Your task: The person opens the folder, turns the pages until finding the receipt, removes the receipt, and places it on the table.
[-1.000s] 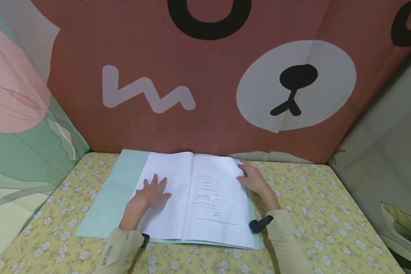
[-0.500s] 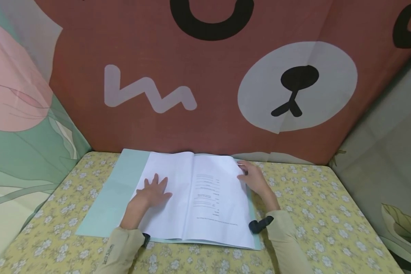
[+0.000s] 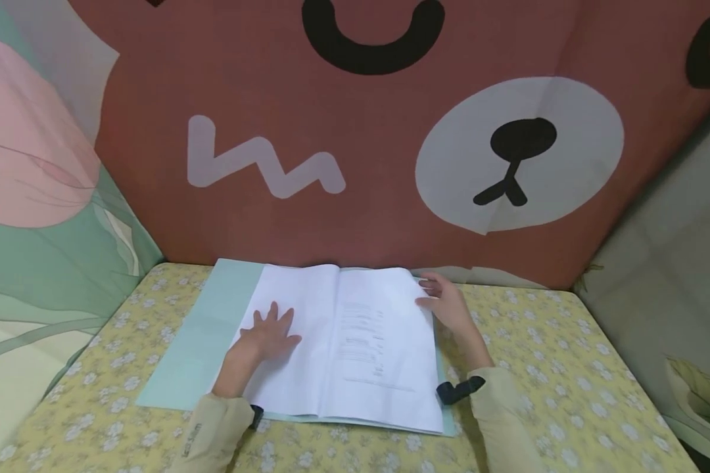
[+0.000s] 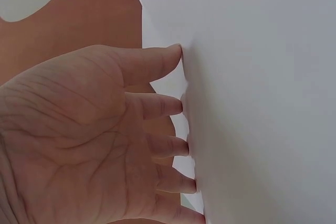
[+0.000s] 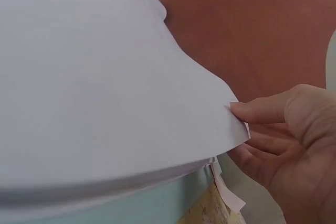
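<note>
A booklet of white sheets lies spread in a pale green folder (image 3: 180, 361). My left hand (image 3: 269, 332) rests on the blank left page (image 3: 307, 295) with fingers spread; in the left wrist view all the fingertips (image 4: 188, 146) touch the paper. At the top outer corner of the printed right page (image 3: 384, 368) is my right hand (image 3: 452, 305). The right wrist view shows the thumb (image 5: 257, 109) on top of the page corner (image 5: 223, 127) and the fingers behind it, pinching it. That corner is raised above the sheets underneath. The print looks blurred.
A yellow flowered cloth (image 3: 544, 368) covers the table. Fabric with a brown bear print (image 3: 272, 223) hangs right behind the folder's far edge. From under the sheets a small pale pink strip (image 5: 227, 192) sticks out in the right wrist view.
The right hand has shifted slightly outward at the page corner, its fingers more extended. The right page's outer edge has lifted a little. The left hand keeps its place on the left page.
</note>
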A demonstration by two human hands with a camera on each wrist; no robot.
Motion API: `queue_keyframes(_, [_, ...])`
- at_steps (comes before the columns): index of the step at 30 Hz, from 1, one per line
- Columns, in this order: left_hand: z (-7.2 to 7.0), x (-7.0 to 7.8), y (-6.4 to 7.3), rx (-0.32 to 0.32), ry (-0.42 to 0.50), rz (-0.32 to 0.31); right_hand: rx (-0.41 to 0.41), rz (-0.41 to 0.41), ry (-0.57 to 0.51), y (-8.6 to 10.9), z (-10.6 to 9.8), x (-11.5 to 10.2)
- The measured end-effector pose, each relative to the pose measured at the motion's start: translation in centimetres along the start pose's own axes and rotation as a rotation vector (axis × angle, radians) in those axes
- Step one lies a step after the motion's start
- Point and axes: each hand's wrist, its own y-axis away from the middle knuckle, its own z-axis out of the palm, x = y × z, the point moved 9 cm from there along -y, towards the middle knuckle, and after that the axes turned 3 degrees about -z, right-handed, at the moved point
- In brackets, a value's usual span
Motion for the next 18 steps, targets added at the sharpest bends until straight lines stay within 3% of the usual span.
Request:
queue_keyframes(6, [0.2,0.0,-0.2,-0.004,0.000,-0.020,0.049,0.048,-0.043,-0.5,-0.9,0.0])
queue_keyframes(11, [0.4,-0.3,-0.1,-0.028,0.003,-0.028,0.101,0.160,-0.154,-1.3,-1.4,0.3])
queue_keyframes(18, [0.1,-0.3,0.5,-0.020,0.023,0.021,0.028,0.292,-0.195,-2.5,-1.9,1.2])
